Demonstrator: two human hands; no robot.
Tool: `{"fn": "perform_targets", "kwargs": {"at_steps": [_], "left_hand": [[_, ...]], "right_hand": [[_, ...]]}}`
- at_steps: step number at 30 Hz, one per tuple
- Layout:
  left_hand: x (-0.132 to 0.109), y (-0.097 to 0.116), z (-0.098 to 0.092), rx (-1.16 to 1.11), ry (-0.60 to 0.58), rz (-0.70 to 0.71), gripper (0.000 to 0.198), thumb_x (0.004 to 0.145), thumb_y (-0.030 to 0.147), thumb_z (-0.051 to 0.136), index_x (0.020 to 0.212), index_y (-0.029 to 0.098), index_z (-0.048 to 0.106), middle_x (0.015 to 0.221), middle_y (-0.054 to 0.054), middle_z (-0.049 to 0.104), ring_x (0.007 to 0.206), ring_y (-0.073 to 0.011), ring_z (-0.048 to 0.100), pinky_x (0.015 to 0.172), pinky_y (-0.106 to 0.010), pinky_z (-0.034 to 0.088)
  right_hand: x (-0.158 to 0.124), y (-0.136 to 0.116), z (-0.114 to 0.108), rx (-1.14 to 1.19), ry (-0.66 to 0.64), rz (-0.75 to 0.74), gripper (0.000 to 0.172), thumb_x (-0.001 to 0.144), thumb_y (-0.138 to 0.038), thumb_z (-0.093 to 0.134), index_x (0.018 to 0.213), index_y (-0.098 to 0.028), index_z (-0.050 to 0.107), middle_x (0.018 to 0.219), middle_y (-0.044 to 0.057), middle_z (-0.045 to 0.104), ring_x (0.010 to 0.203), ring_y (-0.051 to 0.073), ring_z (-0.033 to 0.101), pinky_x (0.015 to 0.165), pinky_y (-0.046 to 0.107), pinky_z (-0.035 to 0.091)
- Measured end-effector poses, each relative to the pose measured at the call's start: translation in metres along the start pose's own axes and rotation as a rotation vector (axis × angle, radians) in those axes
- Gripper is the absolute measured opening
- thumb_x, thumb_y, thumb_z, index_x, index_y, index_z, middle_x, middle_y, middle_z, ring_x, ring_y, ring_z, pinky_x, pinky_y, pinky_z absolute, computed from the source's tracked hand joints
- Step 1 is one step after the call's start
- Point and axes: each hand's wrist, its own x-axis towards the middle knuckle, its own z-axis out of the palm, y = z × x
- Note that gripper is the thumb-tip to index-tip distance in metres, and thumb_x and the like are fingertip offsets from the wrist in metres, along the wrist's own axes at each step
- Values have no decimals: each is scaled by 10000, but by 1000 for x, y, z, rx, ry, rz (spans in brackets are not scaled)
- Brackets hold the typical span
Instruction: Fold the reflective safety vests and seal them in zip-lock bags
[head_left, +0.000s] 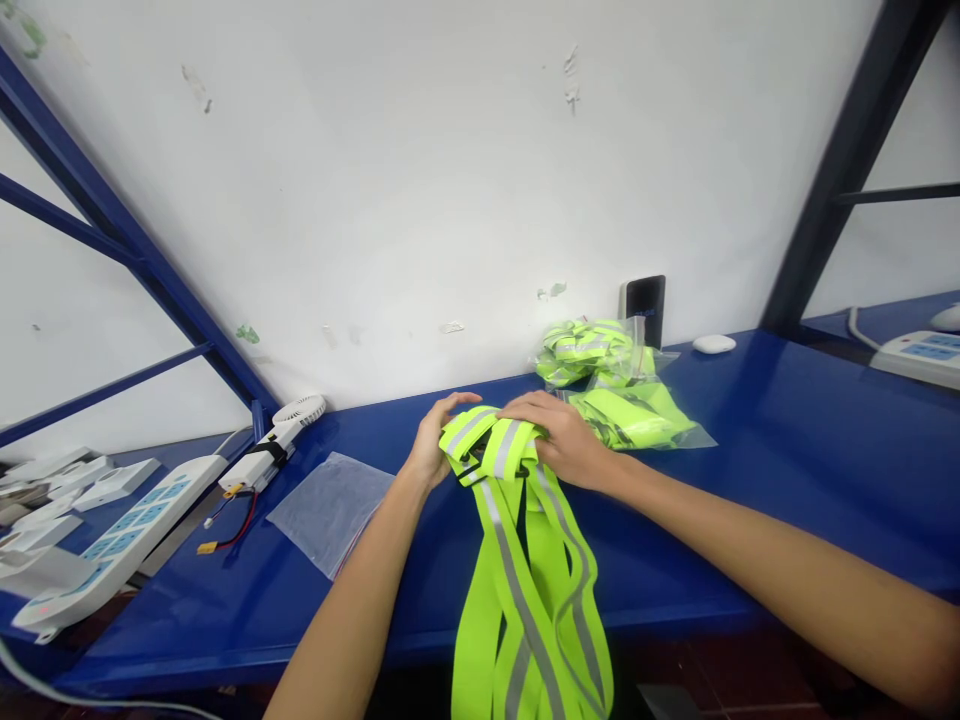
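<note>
Neon yellow-green straps with grey reflective stripes [510, 560] hang from both hands over the front edge of the blue table [750, 470]. My left hand [439, 437] is closed round the left side of the gathered upper part, its index finger and thumb partly showing. On the right side, my right hand [559, 435] grips the same bundle, fingers laid over its top. Dark buckles show among the folds between the hands. A clear, flat plastic bag [330, 510] lies left of my left forearm. Bagged yellow-green straps [630, 410] rest behind my right hand.
At the left are a white power strip [127, 545], a small white fan [300, 410] and a battery lead with a yellow connector [217, 546]. A dark-faced device [645, 308] leans on the wall, near a white oval object [713, 344]. Metal frames flank the table.
</note>
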Motion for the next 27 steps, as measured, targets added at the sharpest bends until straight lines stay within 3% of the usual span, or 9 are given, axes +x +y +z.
{"fn": "perform_targets", "kwargs": {"at_steps": [2, 4, 8, 12, 16, 19, 22, 25, 27], "left_hand": [[-1, 0, 0, 10, -38, -30, 432, 791, 529, 560, 927, 133, 664, 576, -37, 662, 469, -149, 581, 473, -238, 424], [0, -2, 2, 13, -62, -33, 517, 798, 598, 502, 910, 122, 670, 567, -51, 659, 464, -160, 582, 482, -255, 437], [4, -17, 7, -32, -13, 14, 604, 762, 656, 495, 944, 110, 680, 697, -84, 701, 646, -235, 663, 608, -328, 514], [2, -29, 10, -96, 25, 45, 525, 720, 545, 576, 1001, 114, 679, 804, -78, 724, 837, -294, 681, 728, -361, 525], [2, -35, 7, -32, -32, 52, 409, 672, 373, 666, 1013, 148, 678, 850, -43, 729, 878, -283, 676, 774, -350, 516], [7, -37, 4, 140, 43, 101, 349, 720, 416, 704, 958, 163, 685, 851, -32, 726, 862, -255, 671, 773, -324, 505], [12, -36, 2, 245, 140, 227, 422, 760, 555, 663, 890, 154, 690, 880, -48, 728, 922, -256, 655, 822, -315, 488], [14, -29, 1, 222, 255, 323, 418, 778, 562, 648, 869, 156, 688, 906, -53, 729, 1009, -255, 631, 887, -305, 462], [13, -24, 2, 124, 278, 260, 397, 810, 540, 618, 904, 159, 679, 889, -56, 727, 1034, -257, 625, 888, -308, 462]], "right_hand": [[1, -2, 2, 129, -8, 112, 354, 790, -79, 489, 1053, -209, 688, 998, 74, 696, 920, 228, 638, 810, 355, 492], [3, -2, 4, 254, 38, 253, 325, 779, -99, 494, 1017, -200, 691, 984, 56, 708, 898, 219, 647, 788, 329, 485], [6, 3, 13, 516, 168, 557, 128, 792, -238, 560, 802, -176, 672, 831, 28, 712, 809, 228, 646, 762, 338, 484], [5, 4, 19, 896, 233, 914, 88, 745, -227, 594, 676, -179, 620, 638, 25, 676, 590, 215, 634, 618, 347, 519], [5, 2, 19, 1095, 181, 1085, 80, 736, -158, 576, 667, -149, 615, 613, 63, 667, 544, 203, 631, 572, 345, 541], [5, 1, 19, 1037, 129, 1078, 65, 746, -164, 583, 760, -137, 641, 664, 77, 689, 610, 223, 659, 603, 358, 554], [4, -4, 19, 828, 35, 909, 201, 755, -180, 598, 944, -160, 664, 874, 74, 732, 818, 256, 689, 766, 400, 554], [2, -11, 18, 605, -71, 713, 324, 783, -186, 580, 1097, -215, 653, 1127, 58, 696, 1117, 278, 607, 959, 424, 478], [1, -14, 18, 517, -108, 660, 346, 819, -204, 538, 1146, -237, 643, 1214, 56, 662, 1215, 292, 542, 997, 440, 448]]}}
